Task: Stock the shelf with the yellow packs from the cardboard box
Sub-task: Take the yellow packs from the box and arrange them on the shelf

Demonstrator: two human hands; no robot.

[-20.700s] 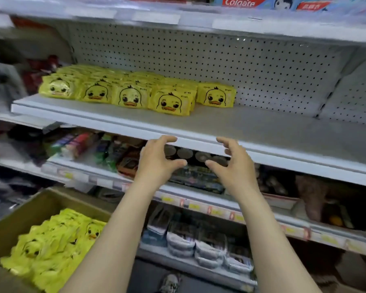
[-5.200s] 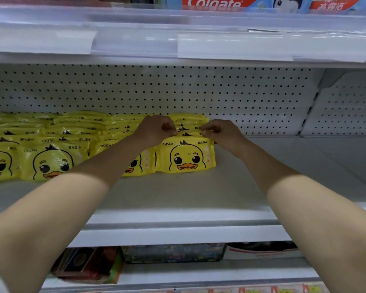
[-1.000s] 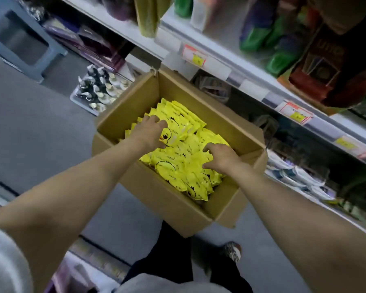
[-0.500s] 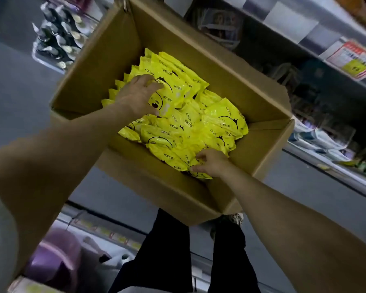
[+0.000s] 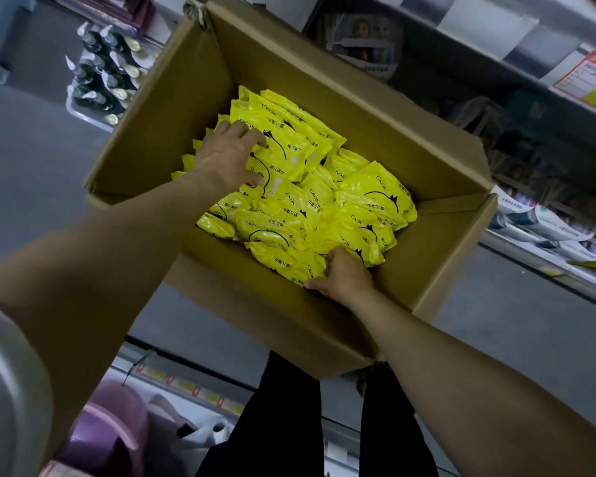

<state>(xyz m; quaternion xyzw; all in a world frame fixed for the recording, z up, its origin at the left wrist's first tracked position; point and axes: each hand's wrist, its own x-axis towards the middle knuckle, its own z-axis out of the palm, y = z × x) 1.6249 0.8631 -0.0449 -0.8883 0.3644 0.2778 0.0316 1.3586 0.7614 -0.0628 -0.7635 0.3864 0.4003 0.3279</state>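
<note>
Head view, box: the cardboard box (image 5: 324, 84) is sitting open on the grey floor (image 5: 31, 160) right below you, with matte brown walls and its flaps standing up.
Head view, packs: the yellow packs (image 5: 358, 208) are lying heaped inside it, filling the near and right part of the bottom.
Left hand: your left hand (image 5: 226, 156) is reaching in at the pile's far left. Its fingers are curling over the top edge of an upright bundle and the thumb is pressing on its printed face.
Right hand: your right hand (image 5: 344, 275) is digging in at the near edge of the pile. Its fingers are tucking under the packs and its thumb is lying along the nearest one.
Textures: the packs are showing glossy, crinkled film, flat and pillow-shaped, with black print.
Around: dark bottles (image 5: 100, 74) are standing on the floor beyond the box, and a red price tag (image 5: 592, 84) is hanging upper right.
</note>
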